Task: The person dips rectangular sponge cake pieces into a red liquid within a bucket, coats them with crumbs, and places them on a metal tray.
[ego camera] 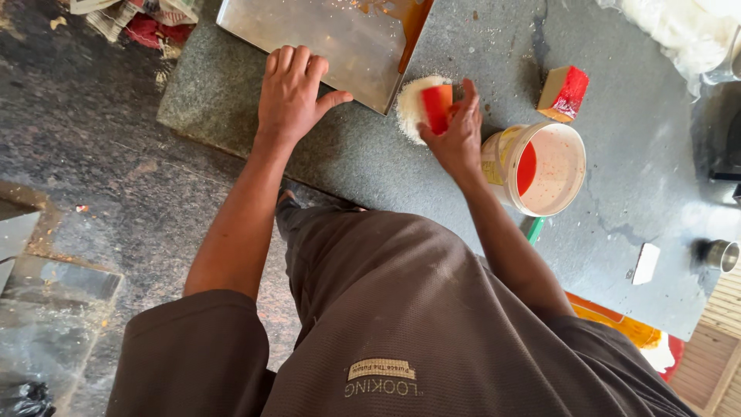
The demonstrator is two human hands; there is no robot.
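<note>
At the far left, one bundle of cloth [143, 19] with red parts lies on the dark floor. To its right, one flat metal tray [324, 38] rests on the grey stone counter [370, 154]; the tray is smooth and shiny, with orange stains at its far right corner. The left hand [292, 93] lies flat on the near edge of this tray, fingers together and pointing away from the person, the thumb spread to the right.

Further right there is one small heap of white grainy powder [413, 104], round in shape. The right hand [457, 135] pinches one red block [437, 106] between thumb and fingers, just over this heap. The block looks rectangular, and its long axis runs from near to far. It seems to touch the powder, but I cannot tell for sure.

A second block [565, 93], red with a tan side, lies alone further right. Near the right hand stands one round plastic bucket [540, 166], whitish, with red liquid inside. At the right edge there are one small white piece [645, 262] and one metal cup [723, 255].
</note>
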